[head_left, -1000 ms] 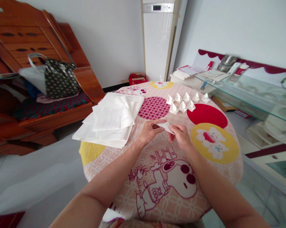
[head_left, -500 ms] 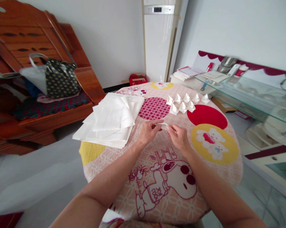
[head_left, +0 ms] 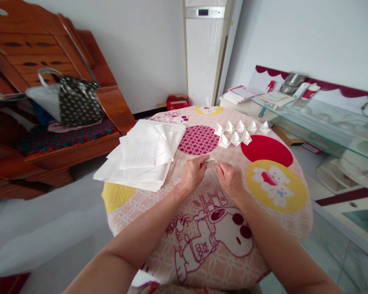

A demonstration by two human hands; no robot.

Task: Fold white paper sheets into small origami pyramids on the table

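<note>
Between my two hands, above the middle of the table, is a small folded piece of white paper [head_left: 211, 159]. My left hand [head_left: 193, 172] pinches its left side, fingers closed. On its right side my right hand [head_left: 229, 177] grips it between thumb and curled fingers. Most of the paper is hidden by the fingers, so its exact shape cannot be made out. Beyond my hands, several folded white paper boats [head_left: 236, 138] stand in two rows. Left of my hands lies a stack of white paper sheets [head_left: 141, 153], with some printed pages on top.
A patterned cloth covers the round table [head_left: 159, 249]. To the left stands a wooden bench [head_left: 110, 108] with a dotted bag [head_left: 80, 100] on it. A glass shelf [head_left: 321, 122] with papers and metal containers runs along the right, near a tall white air conditioner [head_left: 205, 57].
The folded paper has tilted and less of it shows between my fingers. My right hand has turned slightly inward, its fingers more curled. The boats and the stack are unmoved.
</note>
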